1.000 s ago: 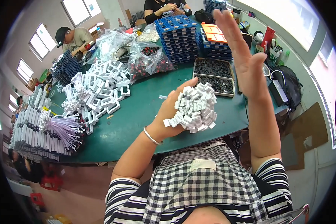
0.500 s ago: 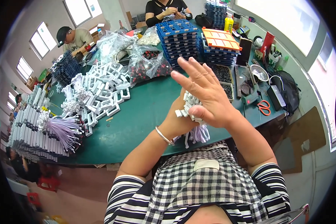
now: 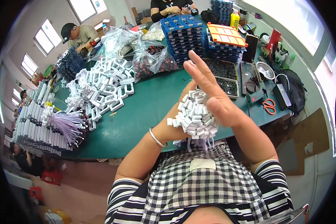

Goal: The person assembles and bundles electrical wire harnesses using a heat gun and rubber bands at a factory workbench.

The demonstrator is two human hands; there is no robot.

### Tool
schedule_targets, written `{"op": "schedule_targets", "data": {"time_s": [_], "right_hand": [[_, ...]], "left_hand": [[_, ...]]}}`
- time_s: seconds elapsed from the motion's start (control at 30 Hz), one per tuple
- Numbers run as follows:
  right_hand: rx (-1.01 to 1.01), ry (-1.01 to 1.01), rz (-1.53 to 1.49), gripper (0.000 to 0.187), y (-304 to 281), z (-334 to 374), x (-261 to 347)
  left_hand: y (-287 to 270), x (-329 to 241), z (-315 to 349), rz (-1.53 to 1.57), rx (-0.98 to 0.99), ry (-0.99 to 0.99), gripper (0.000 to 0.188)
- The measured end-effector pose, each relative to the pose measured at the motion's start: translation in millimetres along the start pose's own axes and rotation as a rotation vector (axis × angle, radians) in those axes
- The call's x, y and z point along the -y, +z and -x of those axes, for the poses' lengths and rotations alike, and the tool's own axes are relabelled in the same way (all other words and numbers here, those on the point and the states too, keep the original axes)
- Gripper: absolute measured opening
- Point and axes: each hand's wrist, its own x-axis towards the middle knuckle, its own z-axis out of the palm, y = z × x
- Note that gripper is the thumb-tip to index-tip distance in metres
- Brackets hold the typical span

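Note:
A thick bundle of wires with white plastic connectors [image 3: 196, 115] stands in front of my body, its connector ends bunched at the top. Pale lilac wires hang below, over the table's near edge. My left hand [image 3: 172, 126] is wrapped around the bundle from the left, its fingers mostly hidden behind the connectors. My right hand [image 3: 221, 100] is held flat against the right side of the connectors, fingers stretched out and thumb apart.
On the green table [image 3: 145, 100] lie a heap of white plastic housings [image 3: 112, 82], stacked grey-white parts [image 3: 37, 123] and a bag of red-and-black pieces [image 3: 153, 65]. Blue trays [image 3: 183, 35], boxes of black parts [image 3: 222, 71] and orange-handled scissors [image 3: 268, 106] are rightward. Two people sit across.
My right hand has moved from over the connectors to their right side, uncovering more of them. The bundle now shows its connector ends fully. The view has shifted slightly.

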Motion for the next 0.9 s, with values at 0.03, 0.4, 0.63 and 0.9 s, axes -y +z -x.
{"op": "schedule_targets", "data": {"time_s": [0.03,0.4,0.63,0.9], "right_hand": [[-0.002,0.004,-0.007,0.083,3.2,-1.8,-1.6],[0.203,-0.189,0.043,0.083,0.6,-8.9,-11.5],[0.068,0.318,-0.486,0.088,-16.0,36.8,-72.4],[0.049,0.604,-0.667,0.073,14.4,64.4,-68.5]], "left_hand": [[-1.3,-1.6,0.5,0.0,0.002,-0.008,0.109],[-8.8,31.1,3.8,0.01,0.072,0.086,0.091],[-16.7,13.3,-26.2,1.13,-0.24,-0.045,0.088],[-18.9,60.8,-38.6,-0.17,-0.023,-0.018,0.069]]}}
